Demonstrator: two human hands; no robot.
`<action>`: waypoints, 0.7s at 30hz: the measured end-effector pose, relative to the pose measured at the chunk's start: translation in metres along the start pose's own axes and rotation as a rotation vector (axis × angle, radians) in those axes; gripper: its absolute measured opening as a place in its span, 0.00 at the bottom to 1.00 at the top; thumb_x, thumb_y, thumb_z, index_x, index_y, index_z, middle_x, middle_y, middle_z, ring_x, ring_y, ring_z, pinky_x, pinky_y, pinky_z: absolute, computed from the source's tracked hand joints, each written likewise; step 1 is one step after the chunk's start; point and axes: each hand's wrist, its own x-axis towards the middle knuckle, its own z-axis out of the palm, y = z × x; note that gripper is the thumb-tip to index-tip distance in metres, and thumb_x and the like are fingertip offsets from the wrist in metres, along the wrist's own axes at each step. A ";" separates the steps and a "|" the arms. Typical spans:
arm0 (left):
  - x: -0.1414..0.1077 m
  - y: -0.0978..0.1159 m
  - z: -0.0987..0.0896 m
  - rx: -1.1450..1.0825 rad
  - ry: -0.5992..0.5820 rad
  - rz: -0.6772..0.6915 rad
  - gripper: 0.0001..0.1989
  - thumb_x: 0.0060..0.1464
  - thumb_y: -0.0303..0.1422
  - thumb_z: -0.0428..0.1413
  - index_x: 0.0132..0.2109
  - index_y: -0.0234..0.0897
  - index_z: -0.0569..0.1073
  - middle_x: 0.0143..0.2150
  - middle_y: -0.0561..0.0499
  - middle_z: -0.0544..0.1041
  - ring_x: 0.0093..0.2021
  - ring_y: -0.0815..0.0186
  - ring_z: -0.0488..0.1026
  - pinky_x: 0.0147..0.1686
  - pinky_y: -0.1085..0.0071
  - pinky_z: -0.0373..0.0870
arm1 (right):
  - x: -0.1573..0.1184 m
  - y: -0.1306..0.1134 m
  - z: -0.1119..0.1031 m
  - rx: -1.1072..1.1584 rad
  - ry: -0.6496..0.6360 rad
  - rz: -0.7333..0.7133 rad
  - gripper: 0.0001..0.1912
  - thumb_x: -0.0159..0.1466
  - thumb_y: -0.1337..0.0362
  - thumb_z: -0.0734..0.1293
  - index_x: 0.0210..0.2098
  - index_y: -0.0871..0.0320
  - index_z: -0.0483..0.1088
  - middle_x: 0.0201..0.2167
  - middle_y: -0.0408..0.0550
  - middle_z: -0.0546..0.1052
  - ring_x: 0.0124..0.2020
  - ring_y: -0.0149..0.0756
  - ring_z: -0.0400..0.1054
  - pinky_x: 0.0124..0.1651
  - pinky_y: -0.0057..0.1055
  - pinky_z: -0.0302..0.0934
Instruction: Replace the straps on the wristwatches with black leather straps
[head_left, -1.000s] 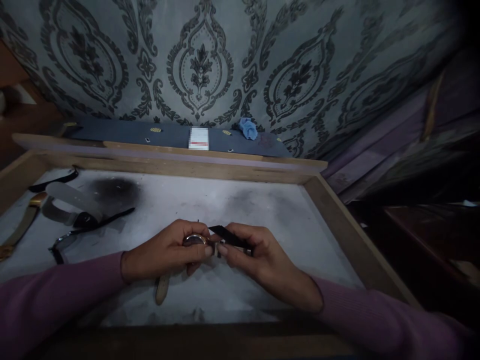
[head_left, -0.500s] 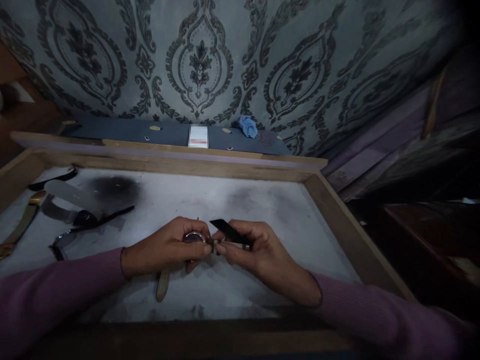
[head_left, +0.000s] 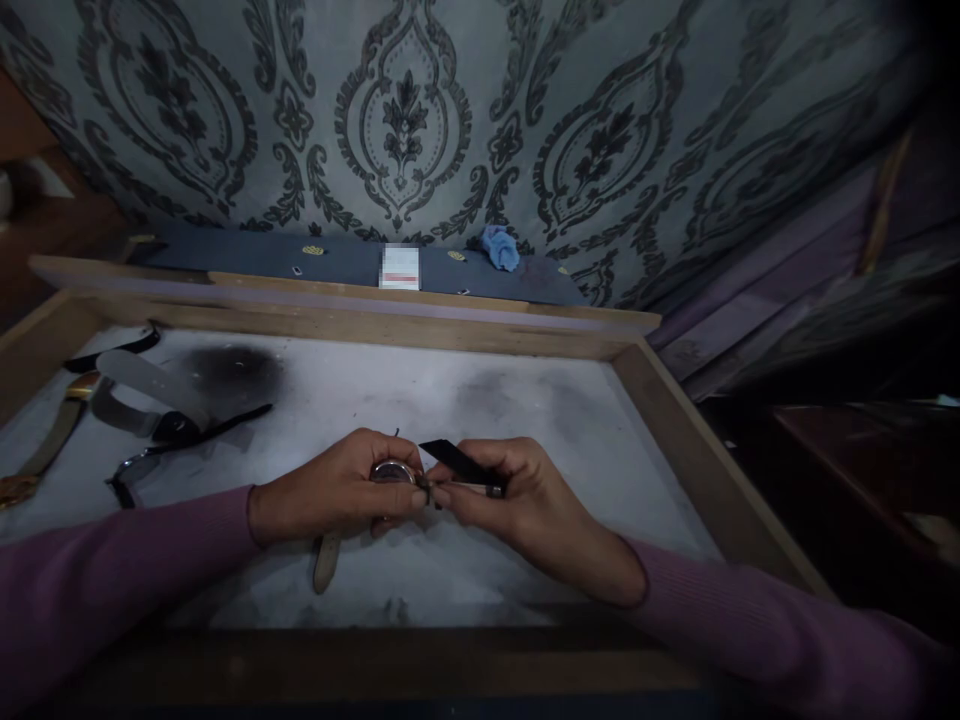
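Observation:
My left hand [head_left: 322, 497] is closed around a wristwatch [head_left: 393, 470] with a round, shiny case; the fingers cover part of it. A beige strap end [head_left: 325, 563] hangs below that hand. My right hand [head_left: 536, 515] is closed on a slim, pale tool [head_left: 469, 488], whose tip meets the watch's right side by my left thumb. A flat black strip [head_left: 459, 461] with a slanted end also sticks out of my right fingers, above the tool. The two hands nearly touch, and the contact point is too small and dark to make out.
Watches lie at the left of the wooden-rimmed tray [head_left: 675, 440]: one with a grey strap [head_left: 124, 410], one with a gold case [head_left: 82, 386], and a dark one [head_left: 142, 463]. Behind the rim are a blue crumpled cloth [head_left: 500, 248] and a white box [head_left: 400, 267].
The view has shifted slightly. Both hands keep their grips on the watch and the tool, with barely any movement between them.

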 end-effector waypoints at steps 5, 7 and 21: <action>0.000 0.001 0.000 -0.004 0.017 -0.003 0.09 0.53 0.36 0.58 0.34 0.33 0.72 0.20 0.58 0.67 0.21 0.74 0.62 0.22 0.78 0.61 | 0.000 -0.003 0.001 -0.024 0.010 0.013 0.05 0.56 0.66 0.69 0.29 0.63 0.73 0.19 0.38 0.63 0.20 0.22 0.51 0.23 0.22 0.48; 0.000 0.001 -0.001 0.000 0.015 0.000 0.09 0.53 0.36 0.58 0.34 0.33 0.72 0.20 0.58 0.67 0.21 0.74 0.62 0.22 0.78 0.61 | 0.000 -0.004 0.002 -0.030 -0.001 0.022 0.06 0.56 0.66 0.69 0.29 0.64 0.72 0.19 0.37 0.61 0.20 0.22 0.50 0.23 0.22 0.46; 0.001 0.004 -0.001 0.039 0.026 0.015 0.07 0.53 0.32 0.57 0.31 0.33 0.70 0.18 0.59 0.66 0.19 0.75 0.61 0.21 0.79 0.60 | 0.000 0.000 0.002 0.010 -0.006 0.066 0.10 0.57 0.62 0.69 0.26 0.61 0.65 0.20 0.38 0.64 0.21 0.23 0.55 0.24 0.22 0.50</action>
